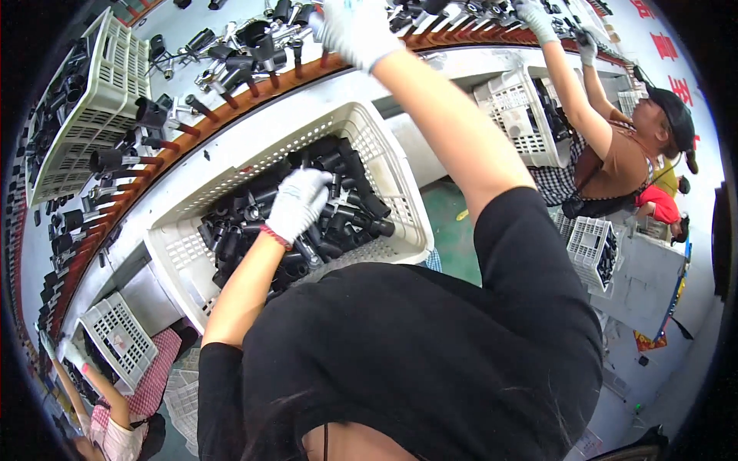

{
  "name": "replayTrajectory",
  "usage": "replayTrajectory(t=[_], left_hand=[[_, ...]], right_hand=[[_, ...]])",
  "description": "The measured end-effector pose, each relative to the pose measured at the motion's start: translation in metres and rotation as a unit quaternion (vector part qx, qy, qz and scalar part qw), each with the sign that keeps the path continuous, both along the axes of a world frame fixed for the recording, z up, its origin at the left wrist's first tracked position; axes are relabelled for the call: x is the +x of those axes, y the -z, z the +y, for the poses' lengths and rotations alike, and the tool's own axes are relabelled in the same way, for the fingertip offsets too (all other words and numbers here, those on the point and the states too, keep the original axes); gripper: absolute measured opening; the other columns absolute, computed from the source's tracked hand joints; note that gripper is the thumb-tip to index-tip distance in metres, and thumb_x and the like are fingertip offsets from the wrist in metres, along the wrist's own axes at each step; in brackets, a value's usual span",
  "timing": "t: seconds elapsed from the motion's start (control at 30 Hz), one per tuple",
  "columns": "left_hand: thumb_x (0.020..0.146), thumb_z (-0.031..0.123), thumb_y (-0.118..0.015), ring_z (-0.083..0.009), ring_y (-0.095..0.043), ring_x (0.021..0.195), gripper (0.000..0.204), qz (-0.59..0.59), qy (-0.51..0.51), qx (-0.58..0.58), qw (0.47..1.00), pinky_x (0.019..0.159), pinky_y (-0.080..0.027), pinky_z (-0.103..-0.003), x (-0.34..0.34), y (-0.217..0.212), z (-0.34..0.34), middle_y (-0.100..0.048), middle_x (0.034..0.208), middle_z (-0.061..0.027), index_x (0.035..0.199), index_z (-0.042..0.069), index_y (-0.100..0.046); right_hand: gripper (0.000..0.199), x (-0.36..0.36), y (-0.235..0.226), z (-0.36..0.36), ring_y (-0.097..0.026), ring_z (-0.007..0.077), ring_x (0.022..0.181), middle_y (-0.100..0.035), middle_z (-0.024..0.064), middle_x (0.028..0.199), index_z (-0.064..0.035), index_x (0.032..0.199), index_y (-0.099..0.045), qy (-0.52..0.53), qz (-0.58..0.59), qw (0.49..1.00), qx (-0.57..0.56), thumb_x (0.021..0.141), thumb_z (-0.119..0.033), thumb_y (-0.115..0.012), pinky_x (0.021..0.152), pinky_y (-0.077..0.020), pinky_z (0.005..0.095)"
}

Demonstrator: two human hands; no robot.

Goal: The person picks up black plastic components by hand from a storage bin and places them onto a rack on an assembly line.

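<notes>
My left hand (pixel 298 201), in a white knit glove with a red band at the wrist, is down in a pale plastic crate (pixel 171 250). Its fingers are bent together over a heap of black tubular parts (pixel 338 223), some with silver metal ends; what they grip is hidden. My right hand (pixel 357 34), also gloved, reaches far forward over a curved brown rail of upright pegs (pixel 307 77). Motion blurs it and the top edge cuts it off, so its fingers do not show clearly. Close to it, black cup-ended parts (pixel 257 42) sit along the rail.
A second crate of black parts (pixel 100 100) stands tilted on the white table beyond the rail at left. Co-workers stand along the rail on either side: one in a brown top (pixel 626 146) at right, another in pink (pixel 115 434) at lower left, with crates before them.
</notes>
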State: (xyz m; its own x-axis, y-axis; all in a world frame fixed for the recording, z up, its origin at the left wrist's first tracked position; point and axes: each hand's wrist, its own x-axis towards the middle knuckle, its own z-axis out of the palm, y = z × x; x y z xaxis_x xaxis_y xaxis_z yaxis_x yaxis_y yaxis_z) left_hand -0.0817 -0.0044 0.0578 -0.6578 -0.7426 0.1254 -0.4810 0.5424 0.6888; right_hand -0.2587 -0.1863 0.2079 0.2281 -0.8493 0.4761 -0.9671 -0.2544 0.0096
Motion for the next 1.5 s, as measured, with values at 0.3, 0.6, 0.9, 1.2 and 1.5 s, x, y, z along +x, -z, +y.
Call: replayTrajectory(t=[0.3,0.6,0.9,1.2,1.5], left_hand=[[0.086,0.008,-0.039,-0.0295,-0.054,0.109,0.035,-0.290,0.105,0.089,0.947,0.093,-0.042,-0.038,-0.009,0.112,0.041,-0.056,0.119,-0.0128,0.118,0.008,-0.054],[0.073,0.022,-0.066,-0.0364,-0.051,0.103,0.054,-0.215,0.098,0.118,0.964,0.089,-0.042,-0.041,0.014,0.089,0.027,-0.049,0.110,-0.0189,0.121,0.005,-0.047],[0.089,0.013,-0.057,-0.0123,-0.058,0.093,0.028,0.297,-0.148,0.525,0.783,0.078,-0.049,-0.026,0.020,-0.009,-0.010,-0.061,0.106,-0.0040,0.116,0.006,-0.056],[0.082,0.020,-0.065,-0.0124,-0.060,0.078,0.019,0.230,-0.168,0.136,0.949,0.074,-0.047,-0.027,-0.028,-0.118,-0.100,-0.066,0.087,-0.0047,0.095,0.005,-0.064],[0.085,0.043,-0.052,-0.0312,-0.062,0.091,0.035,-0.199,-0.265,-0.155,0.931,0.082,-0.047,-0.041,-0.043,-0.130,-0.214,-0.066,0.096,-0.0146,0.097,0.012,-0.062]], right_hand=[[0.022,-0.004,0.179,0.230,-0.067,0.0257,0.085,-0.067,0.0138,0.091,-0.0098,0.096,-0.067,-0.057,0.158,0.813,0.558,0.084,-0.021,-0.053,0.070,-0.0523,0.0382],[0.025,0.010,0.208,0.245,-0.064,0.0265,0.095,-0.067,0.0100,0.096,-0.0122,0.102,-0.069,0.081,0.164,0.823,0.538,0.080,-0.023,-0.063,0.072,-0.0525,0.0379],[0.024,-0.018,0.174,0.262,-0.066,0.0306,0.091,-0.068,0.0146,0.099,-0.0092,0.097,-0.070,-0.090,0.123,0.744,0.650,0.081,-0.021,-0.055,0.075,-0.0527,0.0427],[0.040,-0.007,0.135,0.253,-0.062,0.0338,0.094,-0.065,0.0192,0.099,-0.0033,0.110,-0.061,-0.167,0.098,0.672,0.714,0.076,-0.024,-0.060,0.079,-0.0490,0.0430],[0.043,-0.032,0.082,0.238,-0.057,0.0316,0.094,-0.061,0.0173,0.096,-0.0035,0.099,-0.059,-0.124,-0.343,0.756,0.544,0.070,-0.035,-0.068,0.085,-0.0441,0.0383]])
